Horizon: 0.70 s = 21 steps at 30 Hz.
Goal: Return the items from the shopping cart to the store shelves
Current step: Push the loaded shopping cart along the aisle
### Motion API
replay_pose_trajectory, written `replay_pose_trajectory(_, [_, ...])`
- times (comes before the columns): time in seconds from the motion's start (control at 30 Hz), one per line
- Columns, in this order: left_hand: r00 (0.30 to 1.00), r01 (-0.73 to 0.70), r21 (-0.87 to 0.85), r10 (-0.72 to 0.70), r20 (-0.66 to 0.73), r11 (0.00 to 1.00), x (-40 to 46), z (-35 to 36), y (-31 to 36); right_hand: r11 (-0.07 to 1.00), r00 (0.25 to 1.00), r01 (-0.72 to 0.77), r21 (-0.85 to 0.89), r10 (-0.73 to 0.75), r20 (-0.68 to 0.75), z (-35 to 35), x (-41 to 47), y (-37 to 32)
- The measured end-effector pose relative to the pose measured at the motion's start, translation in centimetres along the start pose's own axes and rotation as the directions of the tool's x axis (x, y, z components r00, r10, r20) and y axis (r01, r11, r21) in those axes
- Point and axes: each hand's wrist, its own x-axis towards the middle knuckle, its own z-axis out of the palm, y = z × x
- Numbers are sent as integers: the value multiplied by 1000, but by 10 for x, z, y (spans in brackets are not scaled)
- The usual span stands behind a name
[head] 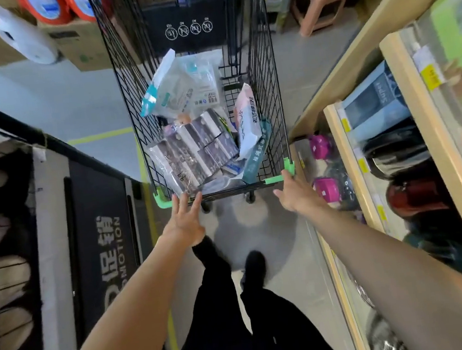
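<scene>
A black wire shopping cart (129, 105) with green corner caps stands in the aisle straight ahead. Inside lie a clear multipack of grey-and-purple boxes (195, 147), a clear bag of white packets (182, 89), a white-and-pink soft pack (246, 121) and a teal pack (259, 154). My left hand (185, 217) is at the cart's near rim by the left green corner, fingers spread, holding nothing. My right hand (295, 190) reaches to the right green corner, fingers apart, fingertips touching the rim.
Wooden store shelves (344, 144) run along the right with bottles, bags and pink containers (326, 190). A black promotion stand (99, 218) sits on the left. Cardboard boxes (85, 47) and a pink stool (320, 9) stand beyond the cart. My legs are below.
</scene>
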Motion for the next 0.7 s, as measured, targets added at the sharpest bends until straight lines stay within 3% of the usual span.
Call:
replay_pose_trajectory(0.17, [998, -4, -6, 4, 55, 1000, -35, 44, 16, 994, 953, 44, -98, -71, -294, 25, -27, 36])
replay_pose_trajectory(0.23, [994, 3, 4, -4, 109, 1000, -48, 60, 21, 991, 934, 51, -120, -90, -346, 36, -37, 51])
replay_pose_trajectory(0.4, [973, -20, 74, 3, 229, 997, -85, 99, 19, 969, 956, 7, -247, -79, -282, 57, -70, 79])
replay_pose_trajectory(0.53, [961, -40, 59, 22, 274, 997, -114, 122, 16, 978, 965, -52, -204, -4, -263, 85, -96, 96])
replay_pose_trajectory(0.7, [977, -78, 73, 61, 202, 994, -149, 171, 16, 987, 958, -86, -132, 46, -283, 123, -137, 122])
